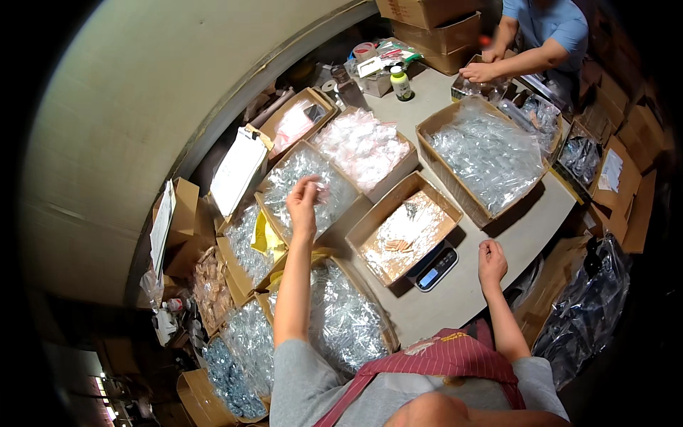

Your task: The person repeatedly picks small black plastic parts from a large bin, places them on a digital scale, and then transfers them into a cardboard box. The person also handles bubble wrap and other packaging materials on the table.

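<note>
My left hand point(302, 203) is above a carton of small clear plastic packets point(306, 174), fingers curled together. A faint pinkish, see-through bit shows beside the fingertips; I cannot make out what it is. To the right of the scale, my right hand point(492, 262) hovers over the table with its fingers closed, and whatever they hold is hidden. Between the hands, a shallow cardboard box point(363, 233) sits on a digital scale point(437, 269) with a lit display. Inside the box are shiny clear packets and a small tan bundle point(398, 245).
A carton of white and pink bags point(363, 146) and a large carton of clear packets point(487, 156) stand farther back. Another carton of clear pieces point(341, 313) is by my left arm. A green bottle point(400, 84) stands at the back. Across the table a person point(544, 43) handles a box.
</note>
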A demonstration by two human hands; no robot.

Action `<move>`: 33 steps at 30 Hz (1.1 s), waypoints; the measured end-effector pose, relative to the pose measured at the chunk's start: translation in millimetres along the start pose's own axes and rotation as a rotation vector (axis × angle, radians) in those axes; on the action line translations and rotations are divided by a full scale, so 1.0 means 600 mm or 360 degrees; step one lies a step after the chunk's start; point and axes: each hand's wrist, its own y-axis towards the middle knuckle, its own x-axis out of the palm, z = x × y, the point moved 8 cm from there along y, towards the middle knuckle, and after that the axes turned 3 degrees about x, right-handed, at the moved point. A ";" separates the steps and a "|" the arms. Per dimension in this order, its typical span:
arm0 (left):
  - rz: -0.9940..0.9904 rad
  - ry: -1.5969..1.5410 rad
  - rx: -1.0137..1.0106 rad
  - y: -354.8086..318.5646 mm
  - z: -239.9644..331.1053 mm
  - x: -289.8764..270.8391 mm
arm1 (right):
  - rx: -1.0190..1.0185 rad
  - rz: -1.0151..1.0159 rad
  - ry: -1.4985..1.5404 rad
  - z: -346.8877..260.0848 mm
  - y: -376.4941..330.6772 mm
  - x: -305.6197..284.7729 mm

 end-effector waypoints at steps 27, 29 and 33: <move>-0.0106 0.0232 -0.0325 0.125 -0.072 0.351 | -0.0221 -0.0400 0.0462 0.111 0.160 -0.062; -0.0341 0.0207 -0.0312 0.113 -0.057 0.472 | -0.0254 -0.0391 0.0438 0.107 0.169 -0.063; -0.0782 0.1080 0.0155 0.105 0.027 0.651 | -0.0132 -0.0452 0.0568 0.115 0.172 -0.067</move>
